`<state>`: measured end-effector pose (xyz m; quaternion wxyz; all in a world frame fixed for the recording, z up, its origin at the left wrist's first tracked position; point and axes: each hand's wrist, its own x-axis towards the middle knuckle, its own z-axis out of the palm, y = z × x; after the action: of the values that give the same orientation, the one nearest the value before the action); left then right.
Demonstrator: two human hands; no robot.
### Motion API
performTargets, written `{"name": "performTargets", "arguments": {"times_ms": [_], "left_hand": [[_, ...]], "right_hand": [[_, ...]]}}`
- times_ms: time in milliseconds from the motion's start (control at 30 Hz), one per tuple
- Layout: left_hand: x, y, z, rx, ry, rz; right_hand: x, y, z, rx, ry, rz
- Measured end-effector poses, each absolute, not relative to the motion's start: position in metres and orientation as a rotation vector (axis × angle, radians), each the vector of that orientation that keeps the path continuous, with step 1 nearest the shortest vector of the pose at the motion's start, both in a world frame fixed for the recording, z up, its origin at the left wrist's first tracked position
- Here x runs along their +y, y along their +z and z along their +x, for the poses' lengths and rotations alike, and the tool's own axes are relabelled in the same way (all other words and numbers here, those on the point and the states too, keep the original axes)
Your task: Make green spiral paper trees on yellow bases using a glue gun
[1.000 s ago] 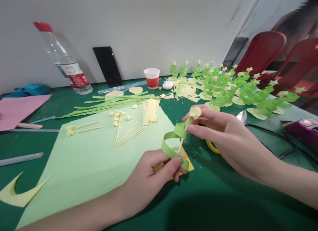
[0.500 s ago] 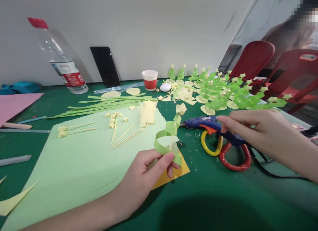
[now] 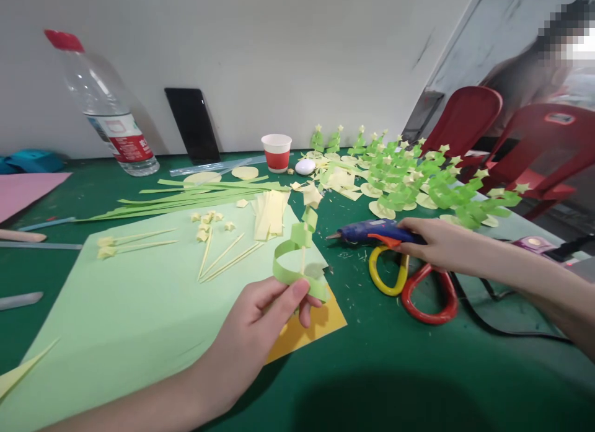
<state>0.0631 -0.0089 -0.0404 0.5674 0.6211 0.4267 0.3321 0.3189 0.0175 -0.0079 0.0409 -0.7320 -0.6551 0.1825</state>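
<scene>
Between thumb and fingers, my left hand [image 3: 267, 317] pinches a small paper tree [image 3: 304, 237]. It is a curled green paper strip threaded on a thin stick, with a pale yellow star on top and a wide loop at the bottom. My right hand [image 3: 434, 240] closes around the rear of a blue glue gun [image 3: 367, 232] with an orange trigger, which lies on the table, its nozzle pointing left. Scissors with one yellow and one red handle [image 3: 430, 295] lie just below the gun. Near my left hand, thin sticks [image 3: 232, 261] and small paper stars [image 3: 204, 224] rest on a light green sheet [image 3: 153, 314].
Several finished paper trees [image 3: 404, 178] stand at the back right. Along the wall are a bottle [image 3: 116, 122], a phone [image 3: 193, 125] and a paper cup [image 3: 277, 153]. Green strips [image 3: 186, 199] lie behind the sheet. A black cord [image 3: 502, 326] runs right; a person sits beyond red chairs [image 3: 530, 147].
My right hand has lowered from above the glue gun and taken hold of it. The paper tree in my left hand is now farther from the nozzle. The whole view has shifted slightly.
</scene>
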Motion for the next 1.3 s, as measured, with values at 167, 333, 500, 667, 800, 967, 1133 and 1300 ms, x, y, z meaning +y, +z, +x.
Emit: {"name": "performTargets", "arguments": {"times_ms": [167,333,500,667,800,967,1133,1300], "left_hand": [[-0.008,-0.040,0.063,0.975,0.807,1.362],[-0.006,-0.039,0.063,0.931,0.791,1.341],[-0.005,-0.039,0.063,0.937,0.747,1.378],[-0.005,-0.041,0.064,0.919,0.761,1.344],[-0.006,-0.039,0.064,0.902,0.748,1.309],[-0.004,-0.038,0.064,0.882,0.735,1.292],[-0.005,-0.040,0.064,0.883,0.738,1.296],[-0.005,-0.039,0.065,0.871,0.743,1.297]], "right_hand": [[-0.008,-0.002,0.297,-1.586,0.714,-1.902],[-0.025,-0.007,0.278,-1.427,0.603,-1.892],[-0.029,-0.014,0.270,-1.444,0.488,-1.987],[-0.036,-0.024,0.261,-1.465,0.220,-2.008],[-0.037,-0.028,0.261,-1.496,0.135,-1.978],[-0.035,-0.027,0.260,-1.469,0.166,-2.006],[-0.036,-0.029,0.260,-1.543,0.115,-1.967],[-0.037,-0.030,0.260,-1.591,0.030,-1.958]]}}
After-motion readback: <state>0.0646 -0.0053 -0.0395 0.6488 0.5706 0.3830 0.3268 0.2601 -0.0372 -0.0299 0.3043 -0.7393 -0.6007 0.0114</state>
